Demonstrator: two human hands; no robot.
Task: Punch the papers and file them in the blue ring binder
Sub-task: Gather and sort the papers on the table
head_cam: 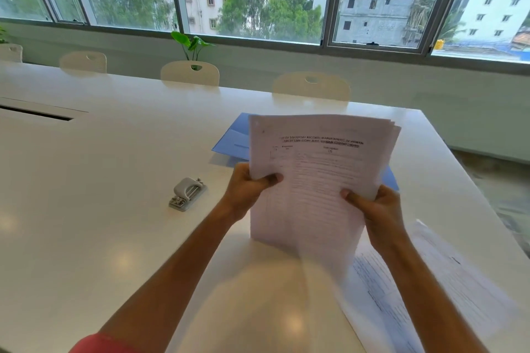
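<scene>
Both hands, left and right, grip an upright stack of thin white printed sheets, its bottom edge on the glossy white desk. Behind lies the flat blue ring binder; a grey metal hole punch sits left.

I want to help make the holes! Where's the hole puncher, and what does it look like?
Start at the big white table. To the left of the stack of papers held up by both hands, the hole punch sits by itself on the bare tabletop. It is small, grey-white and chunky with a rounded lever on top, unlike the flat papers and the flat blue binder.
</scene>
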